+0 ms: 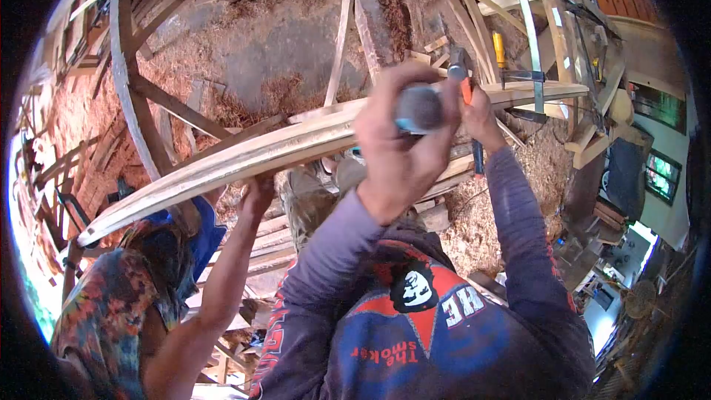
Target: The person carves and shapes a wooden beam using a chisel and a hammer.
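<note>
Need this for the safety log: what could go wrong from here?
1. The left hand, blurred, holds a grey-and-teal tool close to the right hand on the orange-handled tool; a slip could hurt the right hand.
2. A co-worker's hand is at the lower edge of the curved timber; a jolt might pinch it.
3. The clamp near the timber's right end in view could loosen if the work shakes it.

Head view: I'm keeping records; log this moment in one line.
left hand: dark-ended tool | right hand: hammer | curved wooden beam: co-worker's hand beneath
</note>
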Demonstrator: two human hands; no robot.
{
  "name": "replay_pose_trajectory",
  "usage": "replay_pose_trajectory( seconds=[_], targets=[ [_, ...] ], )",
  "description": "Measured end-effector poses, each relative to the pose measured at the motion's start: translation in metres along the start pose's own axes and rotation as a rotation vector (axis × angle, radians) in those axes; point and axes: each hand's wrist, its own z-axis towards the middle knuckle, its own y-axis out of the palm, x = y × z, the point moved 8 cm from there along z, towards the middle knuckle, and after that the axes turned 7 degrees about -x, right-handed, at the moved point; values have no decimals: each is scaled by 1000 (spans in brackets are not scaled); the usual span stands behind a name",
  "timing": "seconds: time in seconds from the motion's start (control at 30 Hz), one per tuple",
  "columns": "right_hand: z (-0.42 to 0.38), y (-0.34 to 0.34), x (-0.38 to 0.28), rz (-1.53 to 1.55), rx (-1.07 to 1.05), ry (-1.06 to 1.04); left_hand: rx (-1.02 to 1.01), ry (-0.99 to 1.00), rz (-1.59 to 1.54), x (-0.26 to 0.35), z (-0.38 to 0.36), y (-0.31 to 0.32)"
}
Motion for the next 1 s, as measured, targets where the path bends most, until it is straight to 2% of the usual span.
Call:
replay_pose_trajectory(
  seconds=[0.03, 0.1, 0.13, 0.17, 0.23, 0.37, 0.43, 0.47, 0.5, 0.57, 1.0],
  targets=[
    [-4, -4, -10, -18, -2, 70, -5, 2, 0, 0, -1, -2],
    [-2, -3, -3, 24, 14, 30, -229, 287, 275, 20, -12, 14],
    [-3, 0, -1, 68, 27, 0, -404, 300, 253, 28, -17, 29],
    [-5, 2, -5, 69, 9, 0, -429, 316, 309, 24, -31, 40],
    [-4, -3, -11, 24, 20, 38, -465, 480, 269, 22, -40, 56],
    [-15, -6, -24, -49, 108, 85, -417, 519, 358, 14, -40, 66],
    [-26, -1, -38, -324, 197, -145, -361, 560, 435, 15, -39, 65],
    [-26, -4, -30, -138, 196, -48, -330, 582, 452, 14, -39, 64],
    [-27, -5, -33, -103, 201, -22, -312, 578, 462, 10, -38, 63],
    [-30, -8, -34, -86, 194, -3, -193, 635, 416, 7, -41, 55],
    [-23, -27, -46, -117, 139, 47, -44, 566, 338, -16, -27, 35]
  ],
)
